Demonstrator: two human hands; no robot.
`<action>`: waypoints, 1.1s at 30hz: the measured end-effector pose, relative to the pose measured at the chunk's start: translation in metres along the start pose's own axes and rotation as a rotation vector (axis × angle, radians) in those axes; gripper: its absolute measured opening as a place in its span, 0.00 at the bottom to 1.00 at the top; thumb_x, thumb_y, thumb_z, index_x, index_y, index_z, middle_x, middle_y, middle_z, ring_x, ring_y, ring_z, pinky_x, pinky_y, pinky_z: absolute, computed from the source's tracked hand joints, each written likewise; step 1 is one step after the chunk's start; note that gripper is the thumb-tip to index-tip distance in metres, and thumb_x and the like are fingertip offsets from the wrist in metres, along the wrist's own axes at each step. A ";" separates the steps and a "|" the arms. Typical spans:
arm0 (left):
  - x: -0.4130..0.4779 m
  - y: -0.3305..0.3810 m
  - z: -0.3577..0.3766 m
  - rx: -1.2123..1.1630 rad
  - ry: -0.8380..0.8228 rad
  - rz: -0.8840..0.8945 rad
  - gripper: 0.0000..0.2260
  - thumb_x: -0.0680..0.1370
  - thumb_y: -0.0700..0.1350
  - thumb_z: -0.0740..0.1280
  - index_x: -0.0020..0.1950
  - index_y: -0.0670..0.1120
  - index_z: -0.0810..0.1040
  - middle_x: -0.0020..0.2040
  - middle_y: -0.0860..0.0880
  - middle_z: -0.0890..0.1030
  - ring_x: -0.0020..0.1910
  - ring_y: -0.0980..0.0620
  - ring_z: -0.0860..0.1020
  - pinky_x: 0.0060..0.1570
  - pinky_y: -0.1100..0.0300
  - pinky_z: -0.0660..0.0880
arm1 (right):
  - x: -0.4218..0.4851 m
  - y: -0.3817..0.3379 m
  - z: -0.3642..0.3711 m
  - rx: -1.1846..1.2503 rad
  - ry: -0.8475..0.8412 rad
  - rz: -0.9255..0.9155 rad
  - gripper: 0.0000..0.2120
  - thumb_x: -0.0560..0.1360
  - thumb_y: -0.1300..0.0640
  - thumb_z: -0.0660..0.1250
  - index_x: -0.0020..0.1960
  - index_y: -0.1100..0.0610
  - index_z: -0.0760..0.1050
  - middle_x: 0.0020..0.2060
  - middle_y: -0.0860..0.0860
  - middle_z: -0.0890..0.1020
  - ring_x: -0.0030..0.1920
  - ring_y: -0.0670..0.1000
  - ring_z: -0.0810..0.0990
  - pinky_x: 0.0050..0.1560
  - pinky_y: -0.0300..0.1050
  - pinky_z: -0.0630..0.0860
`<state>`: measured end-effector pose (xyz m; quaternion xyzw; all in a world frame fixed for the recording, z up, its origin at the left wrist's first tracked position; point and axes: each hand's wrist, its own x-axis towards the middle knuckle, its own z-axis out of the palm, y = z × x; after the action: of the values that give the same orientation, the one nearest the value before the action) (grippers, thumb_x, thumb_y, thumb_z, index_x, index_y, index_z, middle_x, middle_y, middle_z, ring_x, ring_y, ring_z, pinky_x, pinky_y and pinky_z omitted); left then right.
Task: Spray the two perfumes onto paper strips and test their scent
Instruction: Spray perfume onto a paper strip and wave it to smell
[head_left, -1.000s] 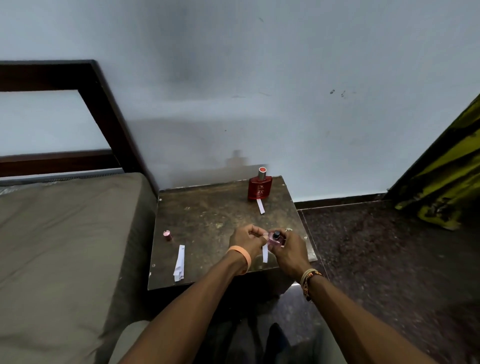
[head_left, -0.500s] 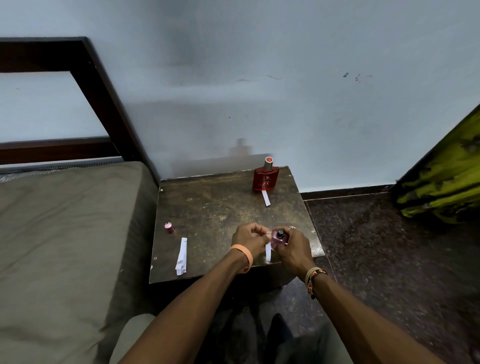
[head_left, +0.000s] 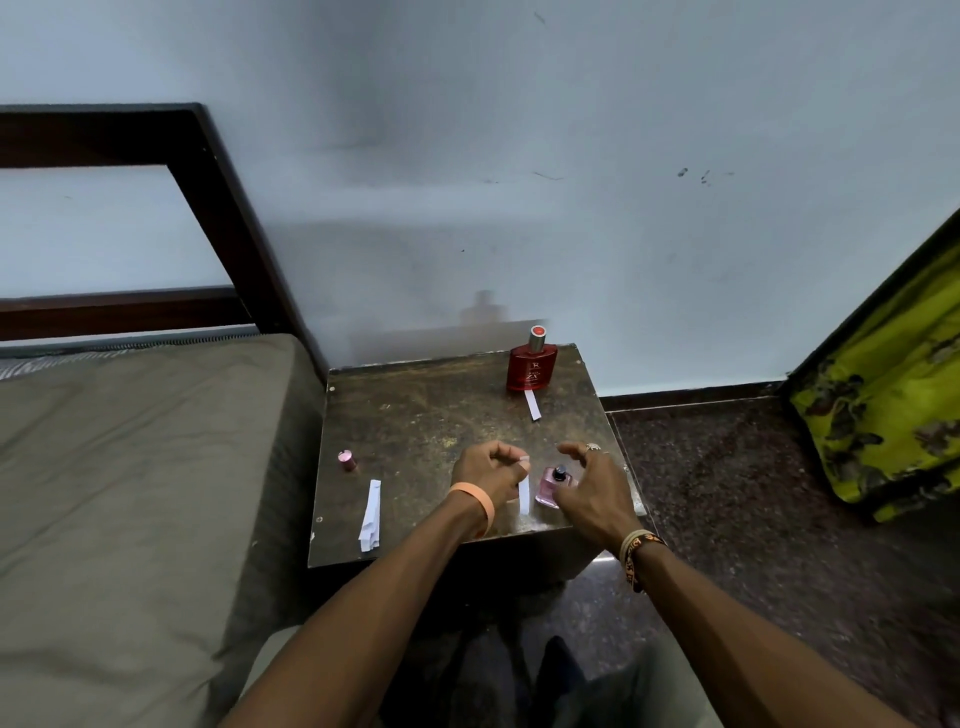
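— Now, entry one: the left hand?
— The left hand pinched a white paper strip at its top; the strip hung just beside the pink perfume bottle.
— And the right hand?
— The right hand was spread, fingers arched over that bottle and closed on nothing. The bottle stood uncapped near the table's front right.
— The rest?
— A red perfume bottle stood upright at the far edge with a second strip lying before it; a pink cap and spare strips lay at the left

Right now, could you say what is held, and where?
The left hand pinches the paper strip by its top end; the right hand, open beside the pink bottle, holds nothing.
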<state>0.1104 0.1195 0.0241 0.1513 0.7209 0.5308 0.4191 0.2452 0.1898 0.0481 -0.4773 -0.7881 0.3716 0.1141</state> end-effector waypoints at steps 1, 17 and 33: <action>-0.004 0.005 -0.003 -0.006 0.003 0.010 0.08 0.72 0.37 0.72 0.36 0.48 0.79 0.43 0.42 0.84 0.47 0.43 0.82 0.47 0.45 0.81 | -0.003 -0.003 -0.004 0.001 0.024 -0.019 0.24 0.70 0.58 0.73 0.65 0.53 0.76 0.62 0.54 0.80 0.63 0.53 0.77 0.59 0.45 0.75; -0.097 0.070 -0.071 0.029 -0.036 0.248 0.10 0.70 0.32 0.73 0.47 0.42 0.78 0.35 0.45 0.81 0.37 0.48 0.81 0.37 0.55 0.80 | -0.063 -0.110 -0.040 0.133 -0.097 -0.243 0.08 0.77 0.51 0.70 0.46 0.53 0.85 0.38 0.46 0.85 0.42 0.44 0.83 0.48 0.47 0.81; -0.102 0.083 -0.132 0.115 0.361 0.229 0.06 0.71 0.41 0.68 0.38 0.52 0.78 0.39 0.49 0.83 0.38 0.49 0.80 0.48 0.47 0.81 | -0.096 -0.190 -0.084 0.624 -0.349 0.084 0.08 0.76 0.61 0.69 0.38 0.60 0.80 0.30 0.54 0.79 0.31 0.50 0.76 0.34 0.44 0.74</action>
<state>0.0519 -0.0004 0.1546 0.1583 0.7913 0.5516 0.2108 0.2135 0.0988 0.2554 -0.3807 -0.6240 0.6747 0.1028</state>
